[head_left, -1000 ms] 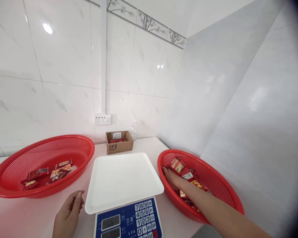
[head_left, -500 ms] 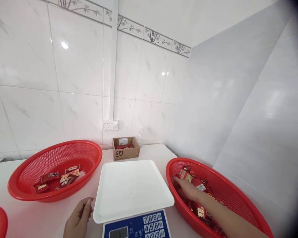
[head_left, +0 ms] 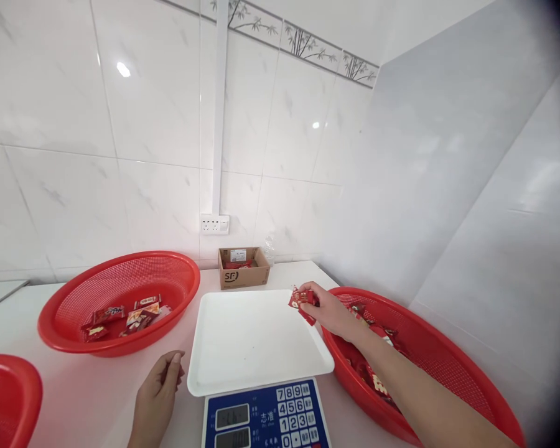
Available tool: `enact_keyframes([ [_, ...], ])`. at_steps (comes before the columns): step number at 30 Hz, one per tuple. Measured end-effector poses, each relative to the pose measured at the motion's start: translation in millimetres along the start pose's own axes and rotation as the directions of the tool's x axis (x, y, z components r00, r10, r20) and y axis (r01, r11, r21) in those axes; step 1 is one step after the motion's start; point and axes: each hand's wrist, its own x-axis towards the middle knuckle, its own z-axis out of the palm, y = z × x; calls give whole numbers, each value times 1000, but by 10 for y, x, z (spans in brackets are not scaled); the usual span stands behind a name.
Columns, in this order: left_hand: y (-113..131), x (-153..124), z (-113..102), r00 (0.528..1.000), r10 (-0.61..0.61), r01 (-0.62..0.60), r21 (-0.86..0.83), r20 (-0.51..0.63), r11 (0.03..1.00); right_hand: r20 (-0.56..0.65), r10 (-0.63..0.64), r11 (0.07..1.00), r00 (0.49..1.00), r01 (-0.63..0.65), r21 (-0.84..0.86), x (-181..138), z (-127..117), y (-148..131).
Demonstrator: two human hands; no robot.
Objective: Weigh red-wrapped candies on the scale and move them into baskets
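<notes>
My right hand (head_left: 324,308) is closed on red wrapped snack packets (head_left: 302,300) with gold print. It is over the right edge of the white scale tray (head_left: 256,342), beside the red basket (head_left: 448,348) on the right, where more red packets (head_left: 378,376) lie. My left hand (head_left: 158,392) is just left of the tray, its thumb pressed against curled fingers. Something dark red shows at its fingertips, too hidden to name. Below the tray is the scale's blue keypad panel (head_left: 266,410) with its displays.
Another red basket (head_left: 74,311) with several small packets (head_left: 142,314) stands at the back left. Part of a third red basket (head_left: 28,379) shows at the left edge. Behind the tray, a cardboard box (head_left: 245,277) is near the tiled wall, with a clear plastic item (head_left: 269,249) beside it.
My right hand has come up out of the right basket with red packets and moved left to the tray's edge. My left hand stays beside the tray. The view has shifted slightly.
</notes>
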Motion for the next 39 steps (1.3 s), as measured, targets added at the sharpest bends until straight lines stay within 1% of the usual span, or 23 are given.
enact_keyframes([
  [4,29,-12,-2,999,42,-43,-15,-21,999,74,-41,996,996,35,80,101,355,-201],
  [8,38,-17,-1,998,55,-56,-9,-16,998,144,-89,988,986,70,134,135,566,-299],
  [14,59,-29,3,999,45,-45,-17,-7,999,185,-66,990,981,42,132,94,612,-268],
  [17,53,-28,5,999,39,-39,-22,-4,999,245,-40,990,969,5,144,80,615,-209],
  [20,36,-21,8,999,34,-34,-30,2,999,302,-41,989,952,-4,146,70,637,-161],
  [22,27,-17,9,1000,31,-30,-33,7,999,296,-43,993,954,9,116,71,659,-134],
  [27,29,-20,4,1000,23,-23,-28,1,999,216,-47,998,975,55,-31,105,713,-102],
  [29,32,-21,3,1000,26,-26,-31,2,999,182,-68,991,981,86,-97,109,732,-136],
  [31,32,-21,5,999,34,-34,-38,2,999,173,-101,981,980,127,-146,83,761,-212],
  [33,32,-20,9,999,37,-37,-43,4,998,207,-142,972,968,176,-156,24,811,-322],
  [36,34,-17,15,1000,30,-29,-39,5,999,308,-207,952,928,264,-157,-83,934,-503],
  [38,36,-18,18,1000,25,-25,-43,5,999,351,-230,927,908,314,-206,-122,1038,-594],
  [39,37,-20,18,1000,23,-22,-48,5,999,355,-232,915,906,327,-238,-125,1087,-625],
])
